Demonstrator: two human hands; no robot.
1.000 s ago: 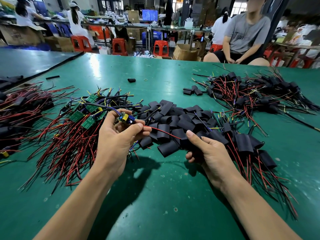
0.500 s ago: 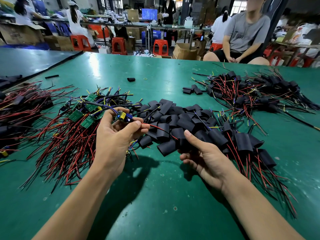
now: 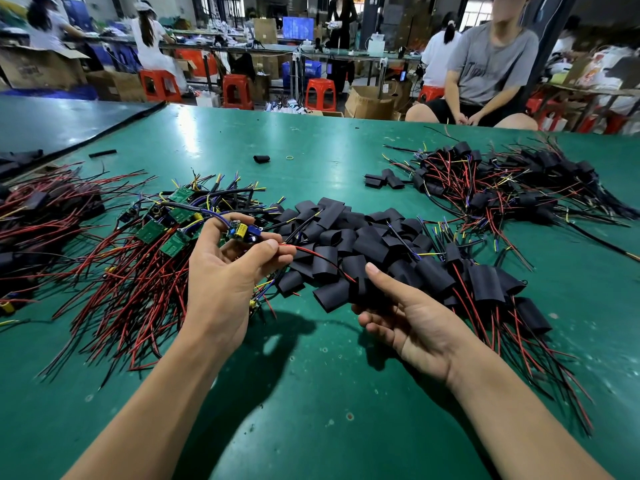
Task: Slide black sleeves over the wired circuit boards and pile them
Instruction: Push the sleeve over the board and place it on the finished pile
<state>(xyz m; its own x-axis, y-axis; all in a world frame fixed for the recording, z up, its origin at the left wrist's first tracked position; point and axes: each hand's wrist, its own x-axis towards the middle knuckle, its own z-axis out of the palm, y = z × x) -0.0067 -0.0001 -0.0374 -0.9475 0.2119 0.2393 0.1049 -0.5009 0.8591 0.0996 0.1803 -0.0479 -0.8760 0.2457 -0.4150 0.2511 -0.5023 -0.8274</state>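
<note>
A workshop of benches, red stools point(image 3: 237, 91) and cardboard boxes point(image 3: 369, 102) fills twelve o'clock. The green table point(image 3: 311, 393) carries bare wired boards point(image 3: 156, 233) at nine, loose black sleeves point(image 3: 346, 233) at centre and sleeved boards point(image 3: 502, 188) at two. The left hand point(image 3: 225, 282) pinches one circuit board point(image 3: 242, 232) at the sleeve pile's nine o'clock edge. The right hand point(image 3: 415, 323) grips a sleeve point(image 3: 356, 291) at its six o'clock edge.

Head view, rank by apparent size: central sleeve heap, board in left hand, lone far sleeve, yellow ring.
1. sleeve heap
2. board in the left hand
3. lone sleeve; farther off, so unsure
4. yellow ring
</note>
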